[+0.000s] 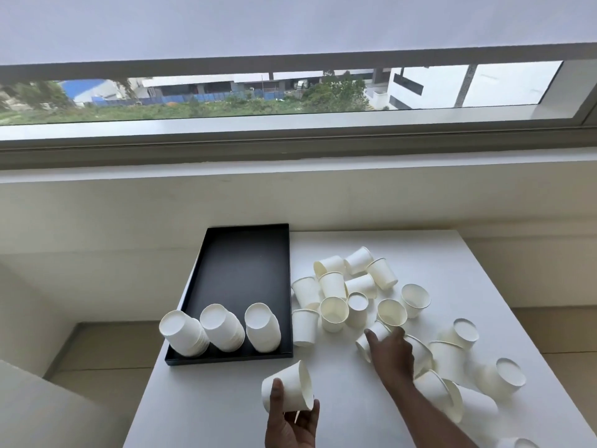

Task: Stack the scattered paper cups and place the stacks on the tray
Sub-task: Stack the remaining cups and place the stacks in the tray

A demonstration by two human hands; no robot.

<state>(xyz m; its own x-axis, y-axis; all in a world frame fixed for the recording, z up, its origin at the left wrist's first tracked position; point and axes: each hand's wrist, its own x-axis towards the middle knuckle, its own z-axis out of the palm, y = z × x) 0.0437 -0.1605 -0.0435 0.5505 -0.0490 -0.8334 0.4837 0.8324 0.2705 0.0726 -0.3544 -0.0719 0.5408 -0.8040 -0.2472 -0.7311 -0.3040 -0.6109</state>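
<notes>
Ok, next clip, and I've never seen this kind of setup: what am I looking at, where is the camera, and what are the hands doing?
There is no machine here. The single picture comes from a camera worn on a person's head, looking down at their bare hands over a white table below a window. A black tray on the left holds three stacks of paper cups, upside down, along its near edge. Loose cups lie scattered on the table to the right of it. The left hand holds one cup on its side. The right hand reaches into the pile and is closing on another cup.
</notes>
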